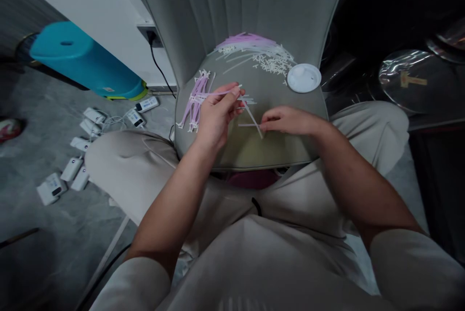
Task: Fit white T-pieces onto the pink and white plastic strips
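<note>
Plastic strips [194, 102] are looking smooth and matt, the chair's cloth [240, 6] is looking soft, and a metal lid [403, 81] is gleaming.

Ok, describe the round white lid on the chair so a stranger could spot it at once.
Start at the grey upholstered chair in front of the person's knees. On the far right of its seat lies a round white lid, the only wide, disc-shaped piece there, just beside the heap of thin white and pink strips.

The person wears a loose off-white shirt [261, 272] with wide short sleeves [414, 267], and baggy pale beige trousers [123, 165] with a black cord [256, 207] at the waist
</note>
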`<move>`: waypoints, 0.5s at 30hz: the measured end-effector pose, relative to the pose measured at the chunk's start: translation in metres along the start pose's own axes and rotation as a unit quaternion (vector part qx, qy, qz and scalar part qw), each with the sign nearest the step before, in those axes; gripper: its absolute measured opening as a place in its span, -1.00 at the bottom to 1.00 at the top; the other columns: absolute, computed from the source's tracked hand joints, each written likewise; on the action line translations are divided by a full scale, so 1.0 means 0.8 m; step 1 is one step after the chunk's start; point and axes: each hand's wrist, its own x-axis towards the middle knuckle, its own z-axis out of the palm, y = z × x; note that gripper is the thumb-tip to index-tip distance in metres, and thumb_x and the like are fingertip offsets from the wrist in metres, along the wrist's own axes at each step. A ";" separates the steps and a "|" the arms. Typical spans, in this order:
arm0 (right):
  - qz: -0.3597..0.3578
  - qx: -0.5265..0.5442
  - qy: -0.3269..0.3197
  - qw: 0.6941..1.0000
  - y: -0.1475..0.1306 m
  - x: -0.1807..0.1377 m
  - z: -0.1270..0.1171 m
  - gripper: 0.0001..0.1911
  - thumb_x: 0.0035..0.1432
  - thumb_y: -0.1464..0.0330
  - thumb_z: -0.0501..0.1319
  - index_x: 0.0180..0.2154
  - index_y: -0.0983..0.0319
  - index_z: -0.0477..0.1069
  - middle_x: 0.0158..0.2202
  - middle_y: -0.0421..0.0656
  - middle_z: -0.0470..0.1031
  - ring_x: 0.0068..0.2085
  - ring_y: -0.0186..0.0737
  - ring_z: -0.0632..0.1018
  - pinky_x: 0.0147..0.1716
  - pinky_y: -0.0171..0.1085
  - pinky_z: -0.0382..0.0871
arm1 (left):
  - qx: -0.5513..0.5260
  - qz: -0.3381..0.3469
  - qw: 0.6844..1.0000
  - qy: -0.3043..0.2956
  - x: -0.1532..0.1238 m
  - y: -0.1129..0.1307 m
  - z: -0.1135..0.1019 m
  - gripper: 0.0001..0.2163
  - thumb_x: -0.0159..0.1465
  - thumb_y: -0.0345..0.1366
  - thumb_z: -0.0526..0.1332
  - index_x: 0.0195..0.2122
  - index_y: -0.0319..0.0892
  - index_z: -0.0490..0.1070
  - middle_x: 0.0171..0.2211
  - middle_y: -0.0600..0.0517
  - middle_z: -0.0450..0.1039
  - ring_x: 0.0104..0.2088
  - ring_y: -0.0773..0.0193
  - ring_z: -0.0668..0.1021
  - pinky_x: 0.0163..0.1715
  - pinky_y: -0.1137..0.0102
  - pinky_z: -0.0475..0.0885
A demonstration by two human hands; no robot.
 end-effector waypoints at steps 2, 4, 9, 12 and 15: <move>-0.002 0.219 0.072 0.973 0.011 -0.007 0.001 -0.80 0.18 0.26 0.25 -0.39 0.26 0.44 -0.57 -0.31 0.34 -0.58 -0.46 0.25 -0.56 -0.37 0.08 | -0.002 0.005 1.000 -0.003 -0.002 0.000 0.002 -0.72 0.07 -0.15 0.48 -0.25 -0.12 0.53 -0.31 0.09 0.63 -0.41 0.42 0.60 -0.41 0.56 0.45; -0.039 0.413 0.121 0.902 0.016 -0.012 0.001 -0.77 0.04 0.26 0.37 -0.44 0.24 0.38 -0.60 -0.34 0.33 -0.64 -0.50 0.19 -0.61 -0.37 -0.01 | -0.011 0.010 1.000 -0.013 -0.006 0.000 0.008 -0.70 0.05 -0.13 0.49 -0.26 -0.13 0.53 -0.31 0.09 0.64 -0.40 0.41 0.62 -0.37 0.55 0.47; -0.166 0.568 0.261 0.763 -0.018 -0.007 -0.003 -0.67 -0.01 0.24 0.43 -0.44 0.20 0.30 -0.57 -0.38 0.38 -0.65 -0.55 0.19 -0.62 -0.42 0.02 | -0.044 0.051 0.997 -0.045 -0.021 0.007 0.044 -0.65 -0.01 -0.08 0.53 -0.29 -0.16 0.57 -0.34 0.06 0.64 -0.41 0.38 0.64 -0.37 0.51 0.48; -0.198 0.593 0.356 0.694 -0.058 -0.002 -0.001 -0.73 0.09 0.27 0.36 -0.43 0.17 0.28 -0.50 -0.37 0.38 -0.57 -0.52 0.30 -0.56 -0.42 0.17 | -0.071 0.086 0.993 -0.036 -0.033 0.013 0.072 -0.65 -0.03 -0.07 0.55 -0.30 -0.15 0.59 -0.33 0.07 0.64 -0.41 0.40 0.61 -0.40 0.51 0.46; -0.197 0.590 0.428 0.656 -0.094 -0.006 0.003 -0.70 0.11 0.21 0.36 -0.45 0.15 0.27 -0.49 -0.33 0.34 -0.51 -0.45 0.35 -0.54 -0.39 0.23 | -0.110 0.122 0.986 -0.018 -0.046 0.018 0.097 -0.65 -0.05 -0.07 0.56 -0.31 -0.14 0.61 -0.34 0.09 0.63 -0.41 0.41 0.59 -0.39 0.50 0.45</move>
